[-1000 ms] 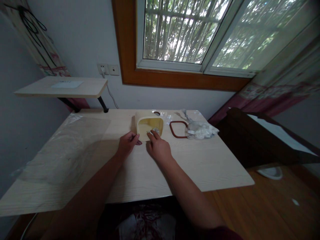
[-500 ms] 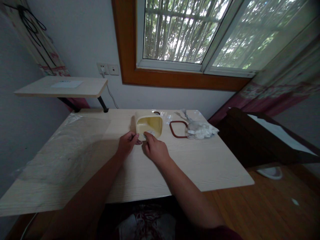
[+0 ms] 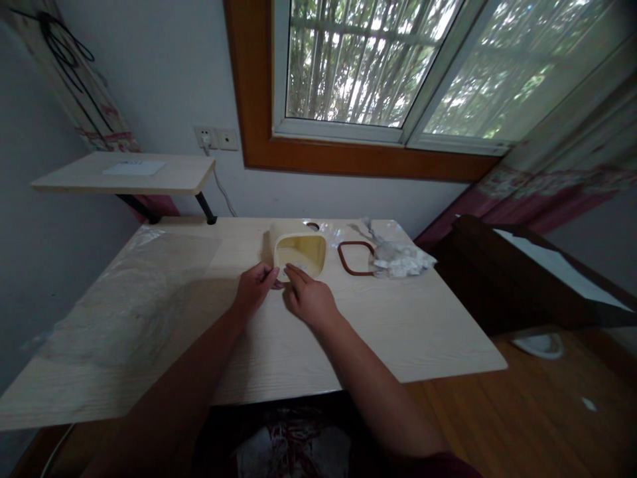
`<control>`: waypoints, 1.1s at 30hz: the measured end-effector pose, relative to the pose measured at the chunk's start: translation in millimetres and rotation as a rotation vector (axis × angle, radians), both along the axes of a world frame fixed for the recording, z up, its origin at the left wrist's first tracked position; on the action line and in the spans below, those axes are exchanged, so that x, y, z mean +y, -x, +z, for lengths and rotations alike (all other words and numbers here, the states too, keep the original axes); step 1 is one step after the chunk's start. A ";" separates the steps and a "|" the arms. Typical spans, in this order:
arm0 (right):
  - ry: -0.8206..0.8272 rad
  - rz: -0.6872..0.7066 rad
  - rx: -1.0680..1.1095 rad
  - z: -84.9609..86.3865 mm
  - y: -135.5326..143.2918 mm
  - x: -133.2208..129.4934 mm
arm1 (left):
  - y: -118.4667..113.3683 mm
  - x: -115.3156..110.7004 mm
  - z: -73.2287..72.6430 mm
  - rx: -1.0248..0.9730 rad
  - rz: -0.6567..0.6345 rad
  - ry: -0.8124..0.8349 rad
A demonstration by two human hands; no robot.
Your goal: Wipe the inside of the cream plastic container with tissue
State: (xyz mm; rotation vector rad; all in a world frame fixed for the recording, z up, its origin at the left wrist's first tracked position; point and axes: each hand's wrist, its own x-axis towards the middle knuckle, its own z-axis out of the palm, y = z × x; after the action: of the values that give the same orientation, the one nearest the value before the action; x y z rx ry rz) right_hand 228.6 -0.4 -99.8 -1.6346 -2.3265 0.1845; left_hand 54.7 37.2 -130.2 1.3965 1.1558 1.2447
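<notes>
A cream-coloured box (image 3: 318, 255) lies with its open side facing me near the back of the pale table. At its lower left corner my left hand (image 3: 256, 284) is closed, its fingertips pinched at the rim; what they grip is too small to name. Beside it my right hand (image 3: 307, 291) has its fingers pressed together against the lower rim, and anything under them is hidden. A reddish-brown rounded frame (image 3: 355, 243) lies to the right of the box, touching a clear plastic bag (image 3: 402, 259) of whitish pieces.
Clear plastic sheeting (image 3: 144, 299) covers the left of the table (image 3: 398, 332). A small raised shelf (image 3: 84, 174) with a paper stands at the back left. A dark brown piece of furniture (image 3: 478, 292) is at the right.
The box has shifted very slightly to the right and tilted a little. My fingers stay at its lower rim, with my right fingers slightly moved.
</notes>
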 end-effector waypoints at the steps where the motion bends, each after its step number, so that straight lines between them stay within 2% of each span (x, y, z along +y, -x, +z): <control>1: 0.001 0.018 0.006 0.1 1.4 -0.7 | 0.0 0.1 -0.6 -0.007 -0.001 0.003; 5: 0.003 -0.002 -0.001 3.4 0.6 -1.4 | -0.9 0.0 -0.2 -0.014 -0.005 0.007; 13: 0.024 -0.186 -0.086 5.5 -10.6 5.1 | 0.4 -1.4 3.7 0.009 -0.003 -0.003; 22: 0.022 -0.003 0.005 2.2 0.4 -1.6 | -1.3 -0.8 0.3 0.041 -0.024 -0.002; 25: 0.006 0.008 0.020 1.8 0.7 -1.9 | -1.9 -1.0 0.3 0.024 -0.021 0.005; 33: 0.037 -0.196 -0.081 9.2 -5.6 2.9 | -0.2 -3.1 6.5 0.020 -0.005 0.010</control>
State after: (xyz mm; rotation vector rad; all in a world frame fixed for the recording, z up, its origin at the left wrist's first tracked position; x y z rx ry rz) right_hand 234.1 2.5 -90.6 -1.9078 -2.2142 0.1214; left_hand 54.9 34.1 -123.7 1.4067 1.1696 1.2221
